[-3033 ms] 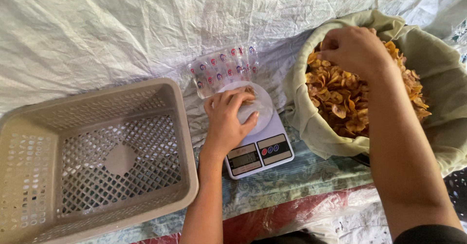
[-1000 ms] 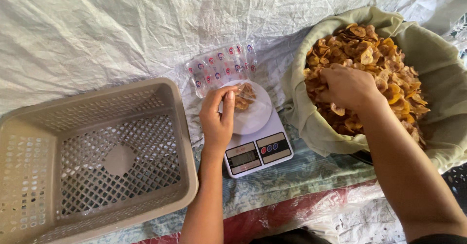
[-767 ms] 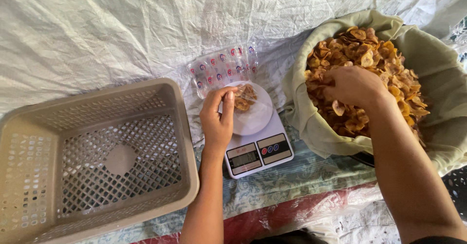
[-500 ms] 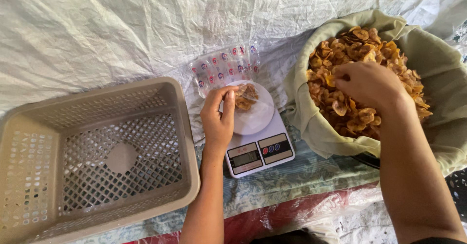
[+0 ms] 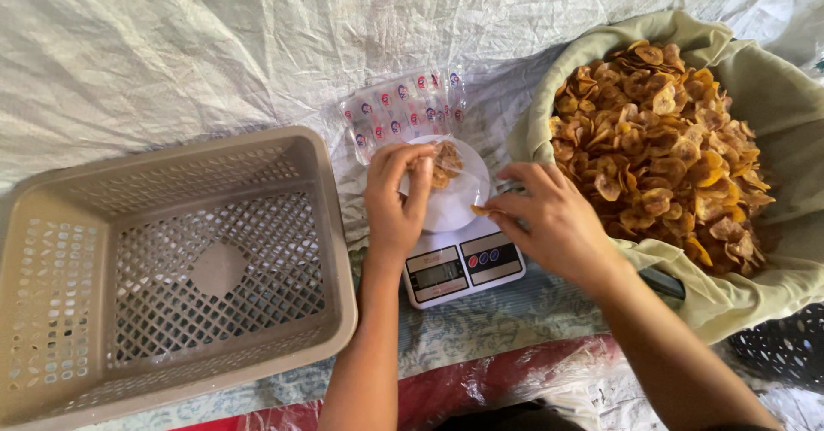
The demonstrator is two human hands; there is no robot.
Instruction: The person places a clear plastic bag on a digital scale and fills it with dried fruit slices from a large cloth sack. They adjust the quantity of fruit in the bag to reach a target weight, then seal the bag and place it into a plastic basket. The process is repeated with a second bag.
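- Left hand (image 5: 396,197) rests over the small digital kitchen scale (image 5: 459,255), fingers curled, pinching open the mouth of a clear plastic bag (image 5: 446,192) that lies on the scale's white round plate.
- A few golden chips (image 5: 445,163) already sit inside the bag, near its upper end, just beside the left fingertips.
- Right hand (image 5: 549,218) is low over the scale's right edge, fingertips pressed together on a single chip (image 5: 479,210) at the rim of the plate; the rest of the hand is loosely curled.
- To the right, touching the right wrist area, a large basket lined with olive-green cloth (image 5: 592,62) holds a heaped pile of fried chips (image 5: 669,148).
- Behind the scale lies a flat stack of printed clear bags (image 5: 399,109), touching the plate's far edge.
- Left of the left forearm sits a beige perforated plastic crate (image 5: 94,191).
- All rests on a white woven tarp (image 5: 215,45).
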